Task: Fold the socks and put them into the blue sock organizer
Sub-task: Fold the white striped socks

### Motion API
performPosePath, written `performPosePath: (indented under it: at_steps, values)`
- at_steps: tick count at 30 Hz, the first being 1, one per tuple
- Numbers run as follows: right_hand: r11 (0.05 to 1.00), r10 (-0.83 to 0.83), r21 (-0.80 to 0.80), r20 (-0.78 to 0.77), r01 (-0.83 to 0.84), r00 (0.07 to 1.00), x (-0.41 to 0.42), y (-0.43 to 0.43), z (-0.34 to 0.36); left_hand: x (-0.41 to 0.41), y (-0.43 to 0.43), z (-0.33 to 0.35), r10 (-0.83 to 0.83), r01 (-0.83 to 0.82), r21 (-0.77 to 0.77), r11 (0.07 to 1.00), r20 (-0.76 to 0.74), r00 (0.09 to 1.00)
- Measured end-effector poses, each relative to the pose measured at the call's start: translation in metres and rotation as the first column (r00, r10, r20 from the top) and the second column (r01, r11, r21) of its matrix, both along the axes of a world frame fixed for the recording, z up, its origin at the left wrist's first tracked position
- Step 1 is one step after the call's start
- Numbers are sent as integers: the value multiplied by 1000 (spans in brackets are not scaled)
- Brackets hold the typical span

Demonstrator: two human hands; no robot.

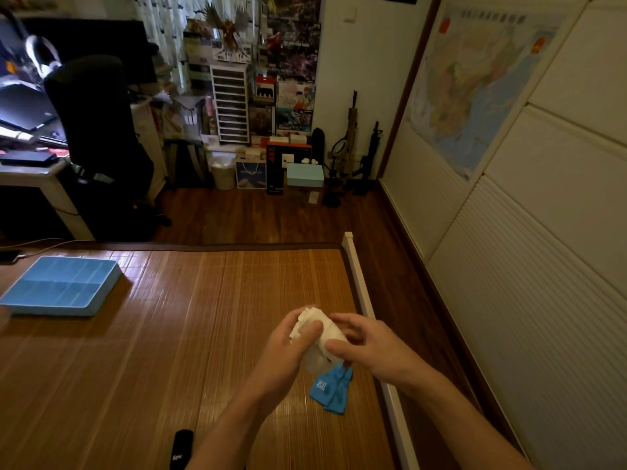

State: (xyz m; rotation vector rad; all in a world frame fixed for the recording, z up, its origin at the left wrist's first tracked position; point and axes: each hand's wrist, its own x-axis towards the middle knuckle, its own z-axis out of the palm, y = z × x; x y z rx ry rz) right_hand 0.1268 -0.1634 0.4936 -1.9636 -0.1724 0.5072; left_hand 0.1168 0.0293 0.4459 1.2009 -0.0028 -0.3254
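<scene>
Gripping a bunched white sock (322,325) from both sides, the two hands meet above the right part of a bamboo mat (169,334). The left hand (288,347) curls round the sock's left side, its thumb pressed across the front of the fabric. The right hand (369,349) closes on the right side, fingers bent over the top and thumb against the lower edge. The sock is held up in the air, clear of the mat, and motion blur softens its lower part, so how it is folded cannot be told. Just below the hands a blue sock (330,390) with white lettering lies flat on the mat, near the white bed rail (359,283) that runs along the mat's right edge. A black sock (181,447) lies on the mat at the bottom of the view, beside the left forearm. The blue sock organizer (105,288) sits well apart from the hands, at the mat's far left, its divided compartments facing up. Beyond the mat are a wood floor (271,215), a black office chair (98,130) at a desk, and a map (475,89) on the right wall.
</scene>
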Motion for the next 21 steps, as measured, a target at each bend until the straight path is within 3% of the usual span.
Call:
performPosePath:
  at_steps: [6,13,15,18,21]
  values:
    - [979,-32,-190,231,78,972,-8,17,-8,-1,-7,-5,-19,10,-75,997,-116,993]
    - [961,0,-254,386,106,923,-13,27,-10,4,-10,-4,24,-38,-95,995,-143,989]
    - [962,-41,-234,377,138,925,-9,22,-8,7,-6,-1,-20,-22,-233,972,-176,984]
    - [963,-154,-169,297,211,942,0,9,-5,8,4,-3,-103,-66,-556,829,-268,958]
    - [974,-218,-27,153,225,964,6,2,-2,9,12,-10,-171,-64,-662,747,-285,943]
